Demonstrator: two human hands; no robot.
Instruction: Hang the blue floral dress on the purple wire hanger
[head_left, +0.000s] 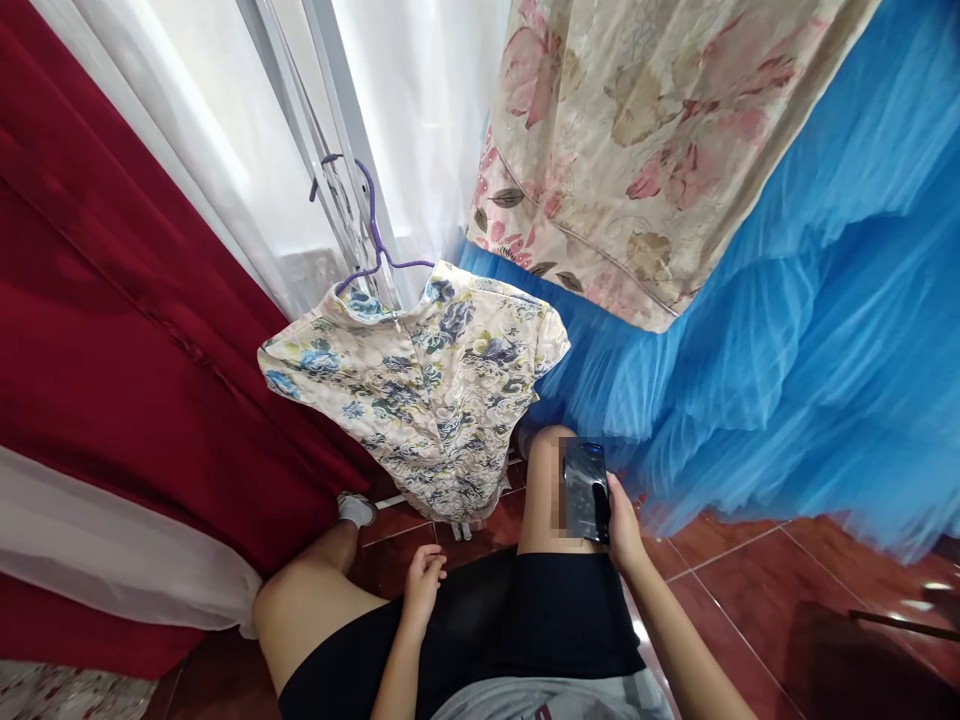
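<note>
My right hand (619, 520) holds a dark phone (585, 490) upright above my right thigh, fingers wrapped round its edge. My left hand (422, 580) rests on my lap by the hem of my black shorts (517, 620), fingers loosely curled with nothing in them. In front of my knees a small floral dress (420, 390) with blue and yellow flowers hangs on a purple hanger (371, 240), hooked onto a white metal frame (337, 150).
A dark red curtain (97, 330) fills the left, with white fabric (105, 560) below it. A blue tulle skirt (810, 360) and a beige flowered cloth (645, 150) hang on the right. White sheer curtain (420, 100) behind. Red tiled floor (750, 570) underfoot.
</note>
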